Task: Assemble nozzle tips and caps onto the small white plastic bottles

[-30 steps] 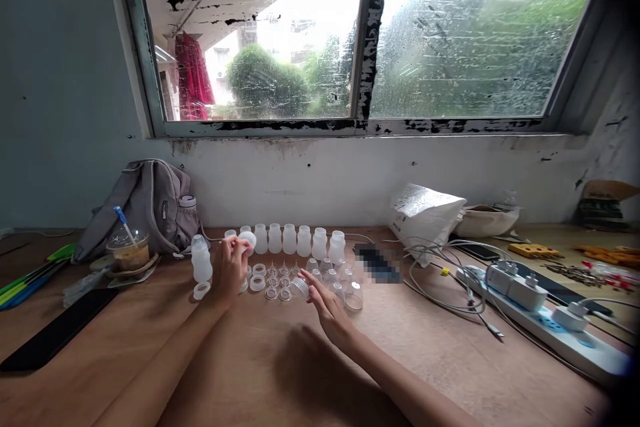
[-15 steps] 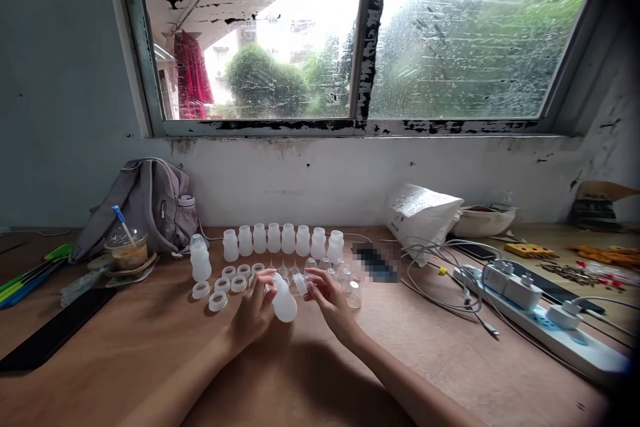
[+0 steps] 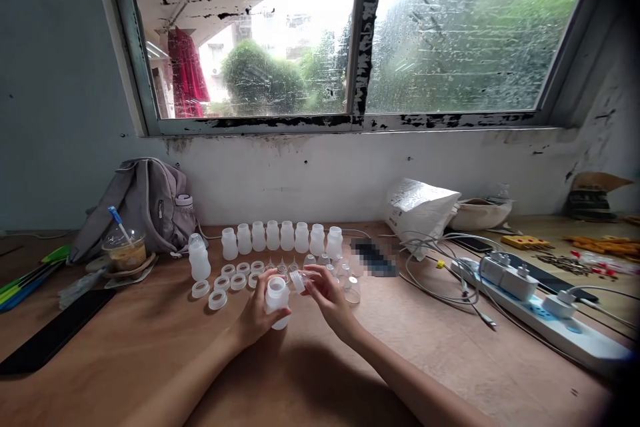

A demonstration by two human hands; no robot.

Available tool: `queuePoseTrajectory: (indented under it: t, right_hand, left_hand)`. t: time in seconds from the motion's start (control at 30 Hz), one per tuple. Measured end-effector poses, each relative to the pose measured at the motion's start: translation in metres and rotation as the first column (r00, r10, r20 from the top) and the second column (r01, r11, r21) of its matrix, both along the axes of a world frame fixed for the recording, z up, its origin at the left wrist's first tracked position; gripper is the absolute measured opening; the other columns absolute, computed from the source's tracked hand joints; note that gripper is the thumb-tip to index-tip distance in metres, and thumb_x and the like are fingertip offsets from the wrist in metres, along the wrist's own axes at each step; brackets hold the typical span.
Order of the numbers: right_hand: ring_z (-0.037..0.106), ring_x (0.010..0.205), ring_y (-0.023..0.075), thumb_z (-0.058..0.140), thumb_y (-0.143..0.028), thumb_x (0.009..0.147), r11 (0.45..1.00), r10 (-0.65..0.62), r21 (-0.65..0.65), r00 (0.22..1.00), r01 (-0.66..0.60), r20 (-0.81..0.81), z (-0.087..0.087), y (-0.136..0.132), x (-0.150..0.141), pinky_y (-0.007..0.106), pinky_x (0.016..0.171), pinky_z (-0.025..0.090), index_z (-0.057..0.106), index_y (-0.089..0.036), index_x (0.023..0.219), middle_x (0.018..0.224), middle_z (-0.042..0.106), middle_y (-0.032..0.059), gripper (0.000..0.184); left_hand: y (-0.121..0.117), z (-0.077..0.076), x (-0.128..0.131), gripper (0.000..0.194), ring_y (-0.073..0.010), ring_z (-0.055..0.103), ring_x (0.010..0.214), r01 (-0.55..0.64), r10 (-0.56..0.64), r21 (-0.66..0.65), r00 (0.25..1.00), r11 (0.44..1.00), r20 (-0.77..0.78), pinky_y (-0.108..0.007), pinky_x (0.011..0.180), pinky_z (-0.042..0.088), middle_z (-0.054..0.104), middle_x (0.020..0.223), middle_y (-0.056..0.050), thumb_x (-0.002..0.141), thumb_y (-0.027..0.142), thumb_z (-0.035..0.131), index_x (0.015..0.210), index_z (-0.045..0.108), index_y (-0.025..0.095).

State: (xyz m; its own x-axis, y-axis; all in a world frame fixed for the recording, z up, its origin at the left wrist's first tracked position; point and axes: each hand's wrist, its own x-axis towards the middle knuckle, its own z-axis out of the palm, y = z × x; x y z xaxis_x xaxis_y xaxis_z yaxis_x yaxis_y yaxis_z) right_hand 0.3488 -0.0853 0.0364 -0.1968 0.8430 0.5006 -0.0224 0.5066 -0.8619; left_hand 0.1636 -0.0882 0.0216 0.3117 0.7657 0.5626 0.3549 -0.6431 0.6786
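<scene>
My left hand (image 3: 257,315) is wrapped round a frosted white baby bottle (image 3: 277,295), upright with its open mouth facing up. Just right of that mouth, my right hand (image 3: 329,298) pinches a white ribbed bottle collar (image 3: 297,281), tilted and apart from the bottle. Whether a teat sits inside the collar I cannot make out. Beyond my hands, several open bottles (image 3: 273,235) stand in a curved row. Loose white rings (image 3: 217,299) lie to the left, clear teats (image 3: 283,268) in the middle, and clear dome caps (image 3: 352,289) by my right hand. One capped bottle (image 3: 199,260) stands at the left.
Left are a grey backpack (image 3: 150,207), an iced drink cup (image 3: 125,250) and a black flat strip (image 3: 57,330). Right are a white bag (image 3: 417,210), tangled cables (image 3: 425,283) and a power strip (image 3: 575,337) with chargers. A wall and window stand behind.
My left hand has turned the bottle from tilted, base toward me, to upright with its mouth up. My right hand keeps the collar in nearly the same place. The view shifts slightly.
</scene>
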Motion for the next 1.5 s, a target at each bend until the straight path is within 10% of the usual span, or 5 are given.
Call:
queuePoseTrajectory:
  t: [1.2, 1.5]
  right_hand:
    - [0.057, 0.065, 0.0144, 0.048, -0.035, 0.079, 0.999, -0.019, 0.042, 0.983, 0.012, 0.184, 0.000, 0.012, 0.011, 0.028, 0.061, 0.048, 0.053, -0.018, 0.084, 0.070, 0.058, 0.0020, 0.018]
    - [0.041, 0.044, 0.0087, 0.041, -0.038, 0.082, 0.985, -0.155, 0.134, 0.899, 0.109, 0.409, 0.002, 0.010, 0.014, 0.020, 0.044, 0.031, 0.041, -0.019, 0.058, 0.048, 0.045, -0.0039, 0.031]
  left_hand:
    - [-0.004, 0.013, -0.009, 0.046, -0.0213, 0.057, 0.089, -0.099, 0.104, 0.037, 0.977, 0.994, -0.187, -0.032, 0.078, 0.047, 0.061, 0.101, -0.003, 0.064, 0.035, 0.064, 0.107, 0.051, 0.024]
    - [-0.004, 0.008, -0.008, 0.046, -0.0204, 0.058, 0.089, -0.041, 0.055, 0.075, 0.977, 0.996, -0.207, -0.031, 0.078, 0.047, 0.061, 0.101, -0.004, 0.063, 0.032, 0.065, 0.106, 0.051, 0.023]
